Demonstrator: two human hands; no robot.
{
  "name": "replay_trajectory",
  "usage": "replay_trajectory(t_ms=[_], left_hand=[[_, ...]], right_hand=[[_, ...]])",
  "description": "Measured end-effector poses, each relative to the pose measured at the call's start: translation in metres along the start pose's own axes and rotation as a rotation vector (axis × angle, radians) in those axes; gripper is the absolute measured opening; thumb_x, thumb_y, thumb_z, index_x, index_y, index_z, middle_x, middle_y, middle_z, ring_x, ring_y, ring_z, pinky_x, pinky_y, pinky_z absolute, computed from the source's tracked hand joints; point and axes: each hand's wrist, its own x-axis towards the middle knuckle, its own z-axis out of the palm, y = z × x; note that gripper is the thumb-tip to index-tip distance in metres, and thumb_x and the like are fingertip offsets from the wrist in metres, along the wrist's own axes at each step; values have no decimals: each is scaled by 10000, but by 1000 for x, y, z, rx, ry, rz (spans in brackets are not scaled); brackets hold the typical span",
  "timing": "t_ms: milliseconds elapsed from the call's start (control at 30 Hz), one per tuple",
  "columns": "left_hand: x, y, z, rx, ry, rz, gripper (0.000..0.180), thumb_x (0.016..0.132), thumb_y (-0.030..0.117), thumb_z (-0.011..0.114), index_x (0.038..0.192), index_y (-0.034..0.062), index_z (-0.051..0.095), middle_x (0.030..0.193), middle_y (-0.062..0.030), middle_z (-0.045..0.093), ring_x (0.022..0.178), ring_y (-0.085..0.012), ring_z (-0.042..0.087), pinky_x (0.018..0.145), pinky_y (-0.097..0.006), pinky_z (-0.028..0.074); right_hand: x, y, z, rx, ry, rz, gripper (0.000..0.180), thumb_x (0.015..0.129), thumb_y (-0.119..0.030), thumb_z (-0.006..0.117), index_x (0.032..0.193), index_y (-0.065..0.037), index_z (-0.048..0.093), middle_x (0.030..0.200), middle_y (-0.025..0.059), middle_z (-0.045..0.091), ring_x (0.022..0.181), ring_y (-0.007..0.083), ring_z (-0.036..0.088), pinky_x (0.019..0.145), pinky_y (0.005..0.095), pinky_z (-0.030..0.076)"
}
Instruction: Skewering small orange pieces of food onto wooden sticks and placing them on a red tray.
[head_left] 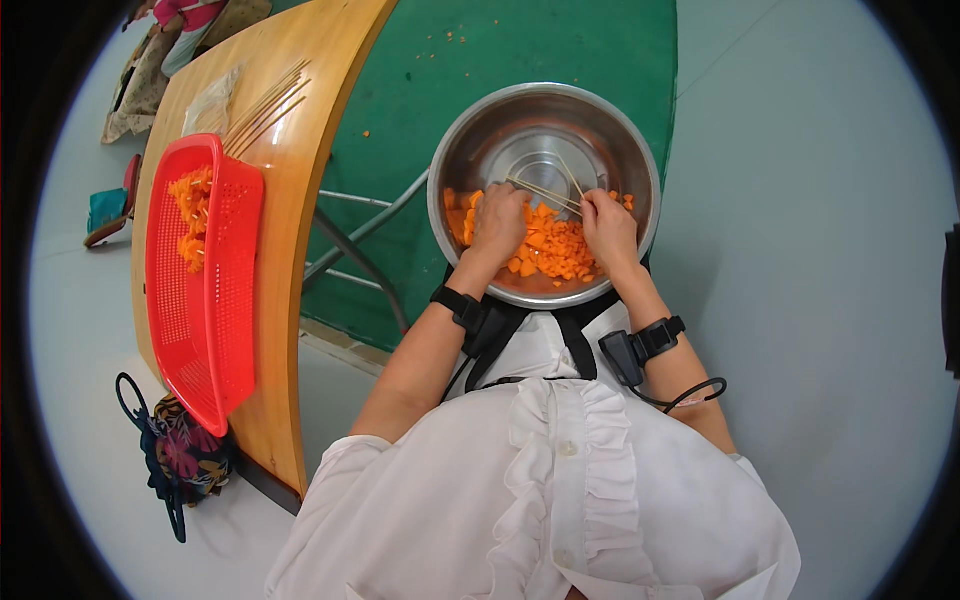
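Pale floor, green mat; steel bowl [545,140] at twelve o'clock; left hand [497,225] closed on orange cubes [550,250]; right hand [608,228] pinching skewers [545,190]; best pierce cubes centrally.

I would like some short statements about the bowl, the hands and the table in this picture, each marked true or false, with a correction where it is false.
1. The metal bowl holds orange cubes. True.
2. The left hand rests on the wooden table. False: it is inside the bowl, on the cubes.
3. The right hand holds thin wooden skewers over the bowl. True.
4. The red basket on the table is empty. False: some orange pieces lie at its far end.
5. More skewers lie on the table beyond the basket. True.
6. The floor mat under the bowl is blue. False: it is green.
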Motion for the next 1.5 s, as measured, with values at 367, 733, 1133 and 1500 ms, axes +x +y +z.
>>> replay_trajectory(t_ms=[367,733,1133,1500], left_hand=[[11,3,-11,-495,136,-413,193,814,33,536,987,-36,587,859,-128,650,744,-190,643,631,-262,494],[15,1,-16,-1056,123,-715,184,859,18,472,1027,-54,495,877,-118,621,764,-149,634,606,-194,494],[23,5,-12,-1065,126,-727,154,858,17,466,993,-51,494,876,-115,614,762,-150,633,606,-194,497],[6,-11,20,-545,307,-458,149,733,80,618,864,19,582,730,-126,622,698,-220,616,623,-331,488]], right_hand=[[-14,-10,-10,78,-86,-101,121,852,-152,467,891,-55,528,687,169,591,664,337,590,588,435,452],[-25,-12,-7,3,-9,-198,95,841,-176,509,851,-91,550,556,116,563,524,292,579,477,397,444],[-21,-6,-7,-49,-17,-184,110,832,-188,511,858,-96,567,533,124,560,502,300,575,471,403,449],[-33,4,-4,-76,-109,-109,153,826,-155,504,931,-92,595,685,178,599,622,357,594,563,444,464]])
